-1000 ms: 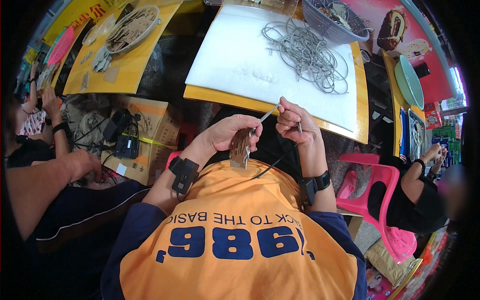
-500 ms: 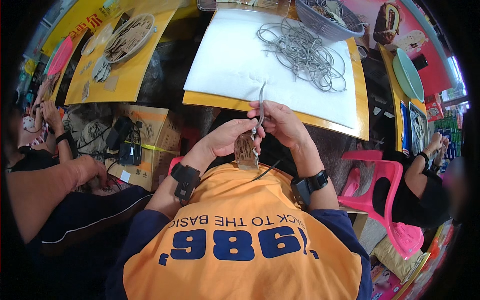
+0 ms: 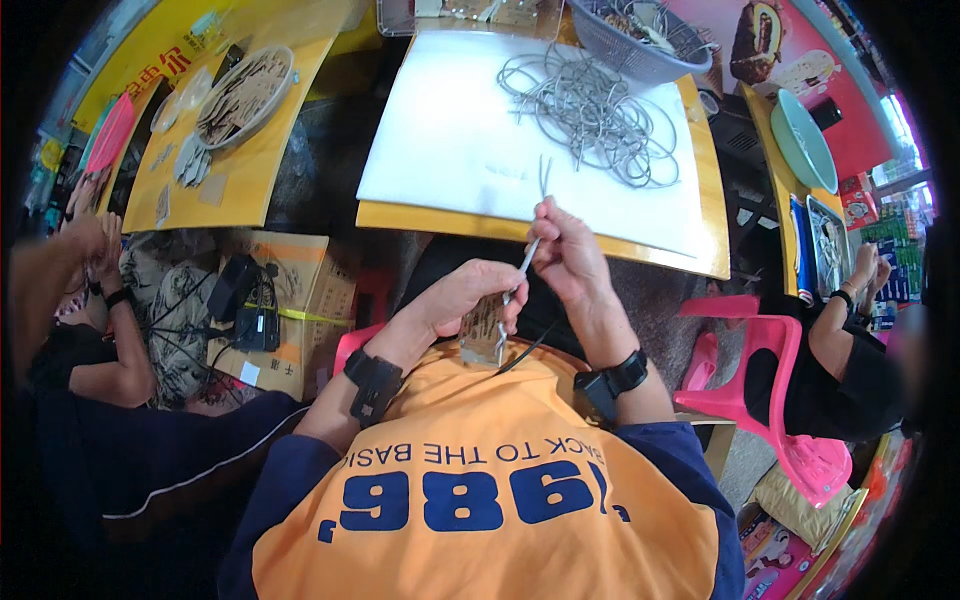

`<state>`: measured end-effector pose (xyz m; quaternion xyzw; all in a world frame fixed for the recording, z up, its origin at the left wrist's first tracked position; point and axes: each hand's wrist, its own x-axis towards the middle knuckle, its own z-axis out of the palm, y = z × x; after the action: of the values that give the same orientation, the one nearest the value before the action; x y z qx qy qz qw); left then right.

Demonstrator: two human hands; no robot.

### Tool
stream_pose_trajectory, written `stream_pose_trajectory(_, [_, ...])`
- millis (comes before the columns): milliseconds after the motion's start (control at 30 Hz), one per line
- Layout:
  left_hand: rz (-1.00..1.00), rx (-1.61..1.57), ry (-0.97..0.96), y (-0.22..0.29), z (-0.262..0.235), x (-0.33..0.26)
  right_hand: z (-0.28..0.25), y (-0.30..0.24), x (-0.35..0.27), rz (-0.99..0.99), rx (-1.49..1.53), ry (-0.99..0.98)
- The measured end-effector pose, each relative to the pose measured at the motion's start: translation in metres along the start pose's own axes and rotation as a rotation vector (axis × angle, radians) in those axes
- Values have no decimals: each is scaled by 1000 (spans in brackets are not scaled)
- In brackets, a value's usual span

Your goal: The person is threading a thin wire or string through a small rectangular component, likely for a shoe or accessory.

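Note:
In front of my shirt, my left hand [image 3: 455,298] is closed on a small brown card [image 3: 482,335] with dark marks. Grey cord [image 3: 530,256] runs up from the card's right edge, where it looks twisted or looped. My right hand [image 3: 572,258] pinches this cord above the left hand, and the stretch between the hands is taut and slanted. Two thin loose ends stick up past my right fingertips, over the near edge of the white foam sheet [image 3: 430,150]. How the cord passes through the card is hidden by my left fingers.
A tangle of grey cords [image 3: 610,120] lies on the foam, beside a grey basket [image 3: 640,45]. On the left table [image 3: 245,190] a round tray [image 3: 292,80] holds brown cards. Co-workers sit at both sides; a pink chair [image 3: 790,375] stands at right, a cardboard box [image 3: 318,330] at left.
My right hand has slid up the cord, away from the left hand. The cord between them is straighter, and its two ends now spread apart. At left, the co-worker's near arm has risen.

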<state>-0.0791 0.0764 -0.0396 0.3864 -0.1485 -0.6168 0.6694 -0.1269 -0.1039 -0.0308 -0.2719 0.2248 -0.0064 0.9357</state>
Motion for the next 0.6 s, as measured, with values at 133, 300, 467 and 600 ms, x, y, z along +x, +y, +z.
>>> stream_pose_trajectory(133, [138,98,200,8,10,-5,3,-8,-3,-253,-557,-70])
stream_pose_trajectory(300, [650,131,362,21,3,-13,29,1,-34,-362,-1117,-299])
stream_pose_trajectory(467, [472,752,534,52,24,-15,32,-4,-39,-371,-1306,-174])
stream_pose_trajectory(600, [768,1251,559,128,102,-59,23,-41,-46,-441,-980,-82])
